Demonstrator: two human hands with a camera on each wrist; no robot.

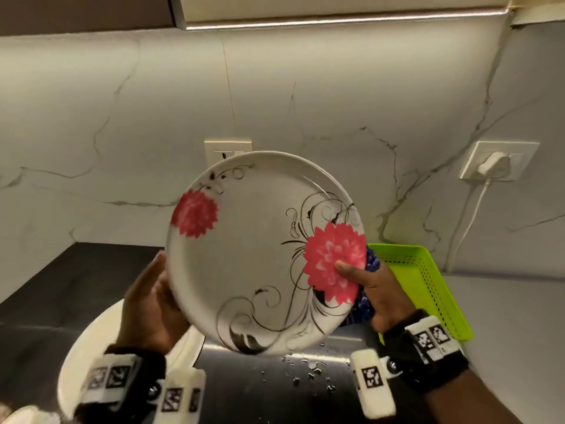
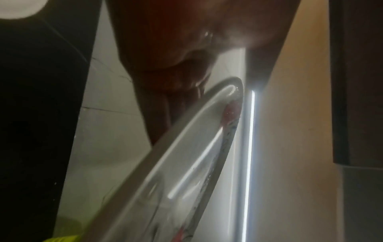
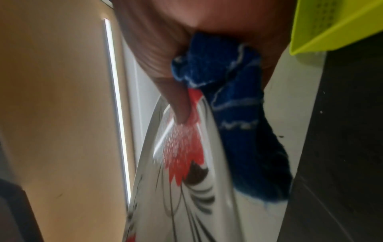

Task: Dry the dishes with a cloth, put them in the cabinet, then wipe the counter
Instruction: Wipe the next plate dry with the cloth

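Plate [image 1: 260, 246]: centre frame, stiff, probably slippery wet; take by opposite rims.
Left hand [image 1: 149, 301]: flat against lower-left rim.
Right hand [image 1: 367, 286]: thumb pinching plate against blue cloth [image 3: 238, 101].

A bright light strip [image 1: 336, 21] under the cabinet lights the wall evenly; its glare is mirrored on the plate [image 2: 186, 163]. Both wrist views are blurred and dim at the edges.

You are holding a floral plate [image 1: 263, 249] upright above the wet surface [image 1: 275, 390], left hand [image 1: 149, 304] bracing its rim, right hand [image 1: 370, 286] pinching it against a blue cloth [image 1: 365, 304], beside a green tray [image 1: 428, 286].
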